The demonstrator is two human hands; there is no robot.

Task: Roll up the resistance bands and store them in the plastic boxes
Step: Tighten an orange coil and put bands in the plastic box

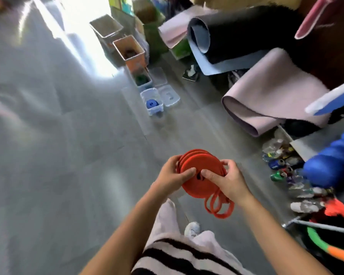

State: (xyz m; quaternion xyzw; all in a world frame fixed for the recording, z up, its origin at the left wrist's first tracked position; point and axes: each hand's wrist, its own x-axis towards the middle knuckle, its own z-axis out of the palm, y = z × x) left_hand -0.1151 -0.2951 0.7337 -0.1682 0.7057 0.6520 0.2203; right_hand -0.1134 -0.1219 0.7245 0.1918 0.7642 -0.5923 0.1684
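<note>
Both the left hand [172, 172] and right hand [229, 178] clamp the coiled red resistance band [199, 163], held well short of the clear plastic box [152, 102], the band judged light, rubbery, springy, best pinched across its flat faces, loose tail hanging below.

Grey floor [48, 155] fills the left of the frame. Upper right: a rolled black mat [246, 32] above a pink mat [266, 100] — both loosely curled. Right edge: a blue ridged roller [330, 161]. Lower right — scattered bottles [276, 164] and a green-and-orange hoop [316, 238].
</note>
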